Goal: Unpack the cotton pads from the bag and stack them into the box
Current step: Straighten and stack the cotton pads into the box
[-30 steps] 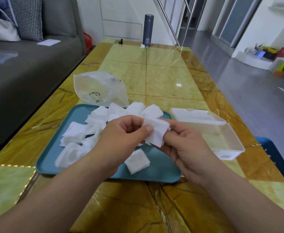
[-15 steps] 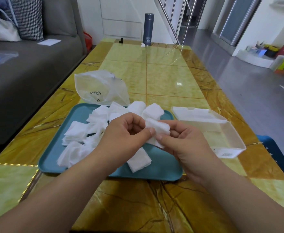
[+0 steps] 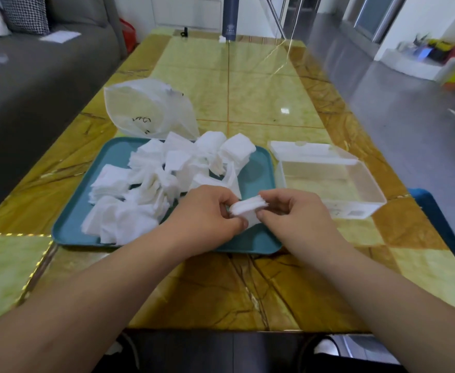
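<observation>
A small stack of white cotton pads (image 3: 248,209) is pinched between my left hand (image 3: 207,211) and my right hand (image 3: 293,214), low over the near right part of a teal tray (image 3: 258,173). Many loose white pads (image 3: 153,184) lie heaped on the tray's left and middle. The crumpled clear plastic bag (image 3: 148,109) lies behind the tray, on the table. An open clear plastic box (image 3: 328,179) with its white lid folded back stands right of the tray; I see no pads inside it.
The glossy yellow-brown table (image 3: 261,98) stretches far ahead, with a dark bottle (image 3: 229,20) at its far end. A grey sofa (image 3: 32,65) runs along the left. A blue stool edge (image 3: 436,219) pokes out at the table's right side.
Both hands have dropped lower and nearer, down over the tray's front right part. The pads between them are now squared into a flat, tidy stack instead of a loose bunch.
</observation>
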{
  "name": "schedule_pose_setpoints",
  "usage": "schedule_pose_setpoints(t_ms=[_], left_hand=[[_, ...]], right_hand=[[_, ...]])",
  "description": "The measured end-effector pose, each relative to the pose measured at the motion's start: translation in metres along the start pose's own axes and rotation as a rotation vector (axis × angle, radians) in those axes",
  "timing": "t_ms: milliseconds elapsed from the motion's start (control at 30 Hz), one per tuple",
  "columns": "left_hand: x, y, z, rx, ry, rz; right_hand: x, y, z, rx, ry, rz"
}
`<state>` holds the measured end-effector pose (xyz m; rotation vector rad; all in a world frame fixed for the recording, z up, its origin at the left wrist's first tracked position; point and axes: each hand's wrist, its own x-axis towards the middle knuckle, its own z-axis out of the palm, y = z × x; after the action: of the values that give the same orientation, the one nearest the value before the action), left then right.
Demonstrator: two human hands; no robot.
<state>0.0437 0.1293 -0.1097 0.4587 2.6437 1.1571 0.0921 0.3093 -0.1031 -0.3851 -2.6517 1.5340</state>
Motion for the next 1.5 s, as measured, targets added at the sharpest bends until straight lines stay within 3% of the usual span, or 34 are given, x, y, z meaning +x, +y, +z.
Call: schedule_pose_setpoints(t_ms=[700, 833, 1000, 1233, 1400, 1500], left_hand=[[-0.001, 0.006, -0.008, 0.201, -0.017, 0.064], [-0.004, 0.006, -0.006, 0.215, -0.015, 0.076], [-0.002, 0.004, -0.007, 0.209, -0.004, 0.09], [-0.011, -0.004, -0.026, 0.067, -0.008, 0.149], [-0.012, -0.018, -0.049, 0.185, 0.087, 0.004], [-0.016, -0.021, -0.052, 0.227, 0.058, -0.057]], right_hand=[[-0.004, 0.0, 0.01, 0.039, -0.12, -0.07], [-0.009, -0.001, 0.008, -0.066, -0.176, -0.138], [-0.006, 0.001, 0.009, -0.192, -0.175, -0.157], [0.0, -0.008, 0.008, -0.168, -0.104, -0.195], [0.003, -0.012, 0.009, -0.166, -0.011, -0.158], [0.002, -0.01, 0.012, -0.166, -0.015, -0.125]])
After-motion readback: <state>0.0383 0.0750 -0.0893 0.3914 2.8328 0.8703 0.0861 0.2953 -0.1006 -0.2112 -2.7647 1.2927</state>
